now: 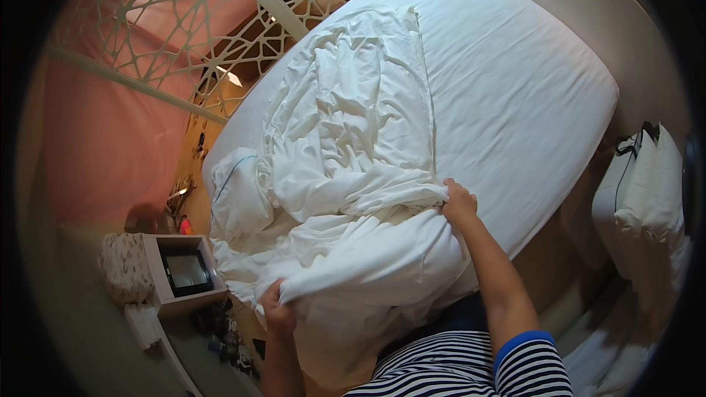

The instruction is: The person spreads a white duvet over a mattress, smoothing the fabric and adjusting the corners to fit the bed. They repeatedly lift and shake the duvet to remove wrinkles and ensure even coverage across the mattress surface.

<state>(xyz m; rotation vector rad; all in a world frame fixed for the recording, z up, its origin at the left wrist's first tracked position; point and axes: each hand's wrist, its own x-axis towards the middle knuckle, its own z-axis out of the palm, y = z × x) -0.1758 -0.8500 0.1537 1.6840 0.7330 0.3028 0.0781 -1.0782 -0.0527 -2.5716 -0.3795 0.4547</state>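
A bed with a white fitted sheet (513, 99) lies before me. Over its left and near part spreads a crumpled white cloth cover (353, 99), bunched in folds towards me. My left hand (278, 309) is closed on the cover's near edge at the lower left, where the cloth hangs over the bed's side. Further right, my right hand (459, 201) grips a gathered fold of the same cover near the middle of the bed. A rounded white bundle with a blue line (240, 187) rests on the bed at the left.
At the lower left stands a bedside cabinet (218, 286) with a dark-framed object in it, beside a patterned bag (124, 267). A lattice screen (182, 27) and a pink curtain (110, 149) border the far left. White pillows (653, 187) are stacked at the right.
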